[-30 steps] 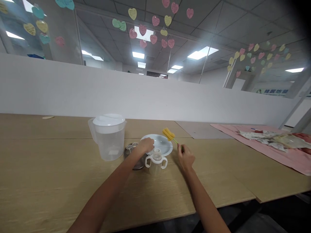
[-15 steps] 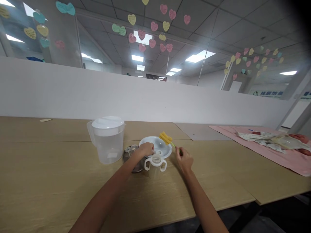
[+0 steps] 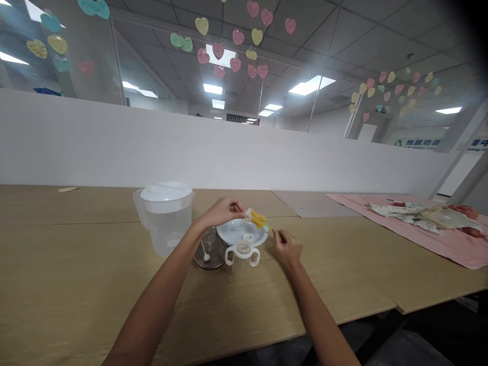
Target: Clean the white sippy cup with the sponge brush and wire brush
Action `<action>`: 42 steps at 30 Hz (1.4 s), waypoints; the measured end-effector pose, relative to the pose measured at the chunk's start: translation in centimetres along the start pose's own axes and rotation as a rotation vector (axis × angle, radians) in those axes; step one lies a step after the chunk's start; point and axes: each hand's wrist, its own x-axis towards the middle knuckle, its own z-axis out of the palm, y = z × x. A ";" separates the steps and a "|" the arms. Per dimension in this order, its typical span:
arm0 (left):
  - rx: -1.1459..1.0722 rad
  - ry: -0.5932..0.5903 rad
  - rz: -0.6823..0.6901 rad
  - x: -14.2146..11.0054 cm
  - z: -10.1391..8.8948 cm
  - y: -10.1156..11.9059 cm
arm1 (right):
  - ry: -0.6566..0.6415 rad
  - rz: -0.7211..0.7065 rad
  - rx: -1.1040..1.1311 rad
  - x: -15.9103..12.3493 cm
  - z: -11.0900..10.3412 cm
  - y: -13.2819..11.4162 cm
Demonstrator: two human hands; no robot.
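Note:
My left hand (image 3: 227,209) pinches a small clear piece that looks like a bottle nipple (image 3: 248,214), above the white bowl (image 3: 227,235). The yellow head of a sponge brush (image 3: 258,219) is against this piece. In my right hand (image 3: 286,246), closed, is the brush's thin green handle. A white ring (image 3: 248,237) lies in the bowl. Just in front stands a clear baby bottle (image 3: 242,262) with two white handles, its top open. Left of it a round metal tray (image 3: 209,263) carries a small clear cup (image 3: 209,236) and a white-tipped stick (image 3: 206,255).
A lidded, translucent pitcher (image 3: 168,223) stands left of the tray. On the right, a pink cloth (image 3: 351,203) bears a doll-like figure (image 3: 450,218) in patterned fabric, partly seen. A low white partition (image 3: 190,152) runs behind the table.
My left hand has risen from the bowl and now holds the clear nipple-like piece against the sponge. My right hand stays nearly in place with the brush. The view has shifted slightly.

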 end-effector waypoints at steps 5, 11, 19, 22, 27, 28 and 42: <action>0.319 0.100 0.091 -0.3 0.7 1.2 | 0.030 -0.045 0.021 -0.1 -0.2 -0.5; 0.198 0.070 0.066 -0.2 1.8 1.5 | 0.052 -0.001 0.027 0.0 -0.3 -0.6; -0.344 0.191 -0.117 0.9 2.4 -0.5 | 0.124 0.127 0.146 0.0 -0.3 -0.3; -0.658 0.192 -0.147 1.2 2.5 -0.3 | 0.099 0.082 0.192 -0.1 -0.3 -0.4; -0.855 0.142 -0.156 1.3 2.3 -0.2 | 0.092 0.029 0.094 -0.2 0.1 -0.5; -0.792 0.172 -0.155 1.2 1.9 -0.3 | 0.104 0.059 0.053 -0.1 0.1 -0.5; 0.702 -0.413 -0.634 -0.8 -1.5 -3.6 | 0.003 0.107 -0.020 -0.2 0.5 -0.2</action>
